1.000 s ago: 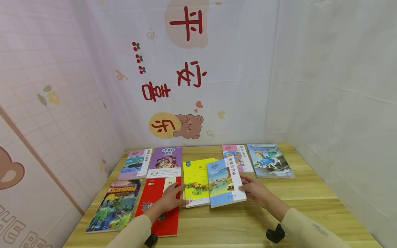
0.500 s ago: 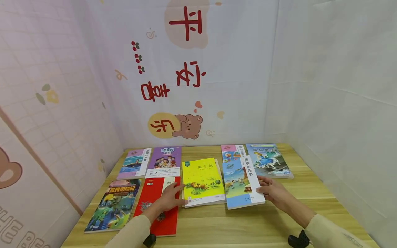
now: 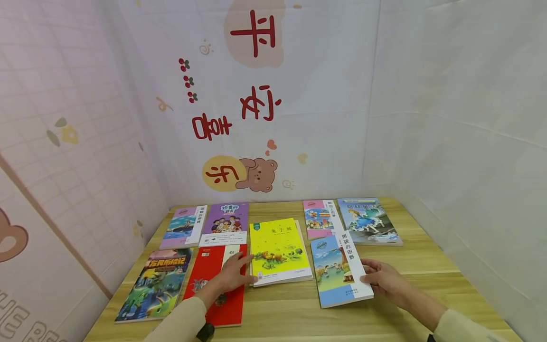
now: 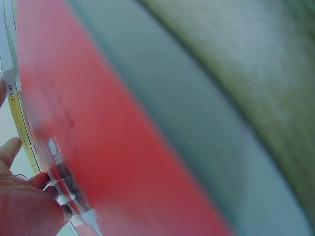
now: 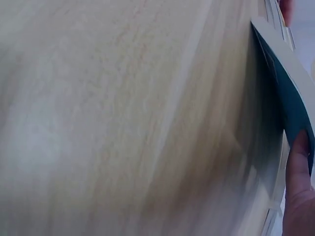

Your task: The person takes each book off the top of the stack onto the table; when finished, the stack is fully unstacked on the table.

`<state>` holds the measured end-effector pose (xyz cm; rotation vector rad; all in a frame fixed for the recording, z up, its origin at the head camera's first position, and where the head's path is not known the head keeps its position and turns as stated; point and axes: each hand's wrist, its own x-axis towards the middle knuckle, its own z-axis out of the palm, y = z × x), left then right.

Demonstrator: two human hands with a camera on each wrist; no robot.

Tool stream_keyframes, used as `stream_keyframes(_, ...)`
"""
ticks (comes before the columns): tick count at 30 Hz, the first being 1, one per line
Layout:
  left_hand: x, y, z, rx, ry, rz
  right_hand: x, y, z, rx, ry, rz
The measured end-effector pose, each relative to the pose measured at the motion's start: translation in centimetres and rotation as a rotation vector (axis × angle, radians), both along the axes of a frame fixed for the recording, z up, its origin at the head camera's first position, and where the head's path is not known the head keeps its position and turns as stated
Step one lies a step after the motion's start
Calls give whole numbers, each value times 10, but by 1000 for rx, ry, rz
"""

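Observation:
My right hand [image 3: 386, 281] pinches the right edge of a light-blue paperback book [image 3: 333, 273] with two children in water on its cover. In the right wrist view, the held book [image 5: 290, 91] is tilted, its near edge off the table and a finger under it. My left hand [image 3: 232, 273] lies over a red book [image 3: 205, 270], its spread fingertips at the left edge of a yellow book [image 3: 278, 249]. The yellow book rests on another book, of which only an edge shows. In the left wrist view, the red book [image 4: 98, 123] fills much of the frame.
Left of the red book lies a dinosaur-cover book [image 3: 155, 285]. Behind are a pink-and-blue book [image 3: 181, 228] and a purple book [image 3: 226, 221]. At the back right lie a pink book [image 3: 317, 221] and a blue-dress-girl book [image 3: 367, 223]. White cloth walls [image 3: 325, 95] enclose the wooden table [image 3: 290, 313].
My right hand has carried the light-blue book rightward off the yellow book, then toward me and lower. The yellow cover is now uncovered. My left hand has stayed by the yellow book's edge.

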<state>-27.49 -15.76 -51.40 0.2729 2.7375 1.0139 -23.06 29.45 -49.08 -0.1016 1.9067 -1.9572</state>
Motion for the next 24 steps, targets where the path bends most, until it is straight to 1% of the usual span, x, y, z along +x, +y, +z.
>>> stream_keyframes(5,0,0,-1,6,-4,-2,-2,-5,-7,58,-13,-33)
stream_keyframes(9,0,-1,-2,4,-6,0,-4,-7,-11,98,-25,-87)
stream_keyframes(11,-1,0,-3,2,-7,0,-5,-8,-12,139,-24,-117)
stream_keyframes(13,0,0,-2,1,-9,0,-7,-8,-11,234,-8,-156)
stream_keyframes(17,0,0,-1,-1,-8,4,-10,-9,-7,443,50,-197)
stream_keyframes(19,0,0,-1,-2,-6,7,-11,-8,-5,498,70,-205)
stream_keyframes(24,0,0,0,-4,-10,11,-11,-7,-2,469,14,-208)
